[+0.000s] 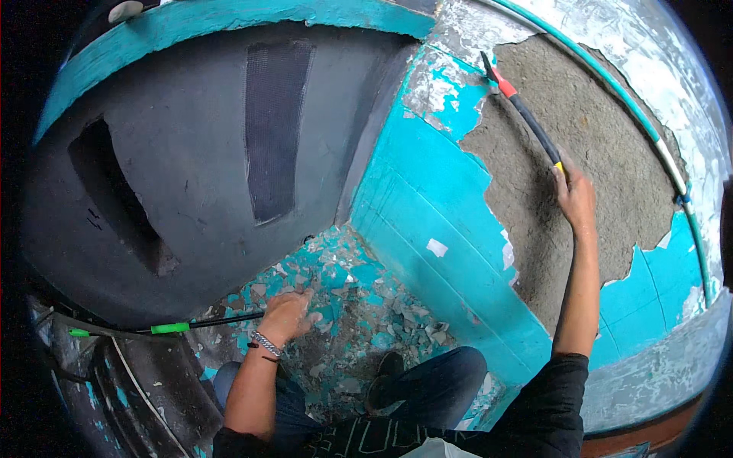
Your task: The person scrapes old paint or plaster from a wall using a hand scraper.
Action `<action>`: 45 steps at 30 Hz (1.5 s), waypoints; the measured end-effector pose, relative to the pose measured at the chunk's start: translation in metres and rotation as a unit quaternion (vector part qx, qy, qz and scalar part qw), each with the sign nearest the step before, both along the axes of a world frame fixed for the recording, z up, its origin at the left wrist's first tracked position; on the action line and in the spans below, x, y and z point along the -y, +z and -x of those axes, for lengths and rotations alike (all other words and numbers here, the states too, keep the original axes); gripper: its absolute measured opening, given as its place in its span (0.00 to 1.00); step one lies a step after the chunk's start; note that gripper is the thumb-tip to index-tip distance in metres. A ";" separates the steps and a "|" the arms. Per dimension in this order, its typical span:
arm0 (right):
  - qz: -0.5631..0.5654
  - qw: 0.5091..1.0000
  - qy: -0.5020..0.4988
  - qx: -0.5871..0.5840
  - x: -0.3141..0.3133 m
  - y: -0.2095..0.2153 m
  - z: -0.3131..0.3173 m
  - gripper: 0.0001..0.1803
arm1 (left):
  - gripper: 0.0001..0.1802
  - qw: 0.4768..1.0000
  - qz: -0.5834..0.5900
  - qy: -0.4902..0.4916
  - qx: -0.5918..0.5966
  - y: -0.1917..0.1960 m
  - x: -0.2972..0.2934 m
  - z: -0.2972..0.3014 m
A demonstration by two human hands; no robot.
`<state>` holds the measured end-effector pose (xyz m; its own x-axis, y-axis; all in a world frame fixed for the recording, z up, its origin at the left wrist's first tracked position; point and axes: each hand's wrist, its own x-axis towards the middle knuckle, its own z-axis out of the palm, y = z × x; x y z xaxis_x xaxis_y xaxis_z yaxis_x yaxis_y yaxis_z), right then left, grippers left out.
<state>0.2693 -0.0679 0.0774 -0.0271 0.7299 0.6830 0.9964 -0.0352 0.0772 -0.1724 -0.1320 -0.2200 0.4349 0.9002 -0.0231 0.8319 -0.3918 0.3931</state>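
Note:
My right hand (pixel 574 197) is closed round the lower handle of a chipping hammer (pixel 534 126), raised against the wall. Its handle is black with a yellow band, its neck red and its dark metal head narrow. The head is at the edge between peeling turquoise paint (pixel 463 95) and bare grey-brown plaster (pixel 550 229). Lower left, my left hand (pixel 286 317) hangs over the rubble with its fingers apart, a bracelet on the wrist. A black pole with green grips (pixel 169 328) runs behind that hand; its far end is hidden.
Paint chips and plaster rubble (pixel 359 298) cover the floor around my feet. A dark grey wall (pixel 198 153) with a mesh strip and a slot stands left. A turquoise and white pipe (pixel 622 91) runs along the right wall. A turquoise ledge (pixel 229 19) tops the grey wall.

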 end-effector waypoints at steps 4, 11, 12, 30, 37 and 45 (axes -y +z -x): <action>0.007 1.000 -0.009 0.016 -0.011 0.002 -0.003 0.20 | 0.30 0.998 0.039 -0.035 0.033 0.010 0.006 -0.008; -0.037 0.998 0.052 0.003 -0.037 -0.008 -0.027 0.19 | 0.30 0.999 0.009 -0.027 0.029 0.020 0.008 -0.021; -0.034 0.996 0.085 0.011 -0.037 -0.008 -0.030 0.19 | 0.30 0.999 0.022 -0.027 0.026 0.019 0.008 -0.020; -0.011 0.997 0.074 -0.035 -0.123 -0.023 0.013 0.22 | 0.28 0.999 0.028 -0.018 0.010 0.012 0.001 -0.023; 0.008 1.000 -0.010 0.004 -0.120 -0.014 0.014 0.22 | 0.28 0.999 0.011 -0.042 0.013 0.006 0.007 -0.031; -0.016 0.999 0.026 0.039 -0.121 -0.012 0.013 0.22 | 0.28 0.999 0.029 -0.037 -0.017 0.014 0.004 -0.044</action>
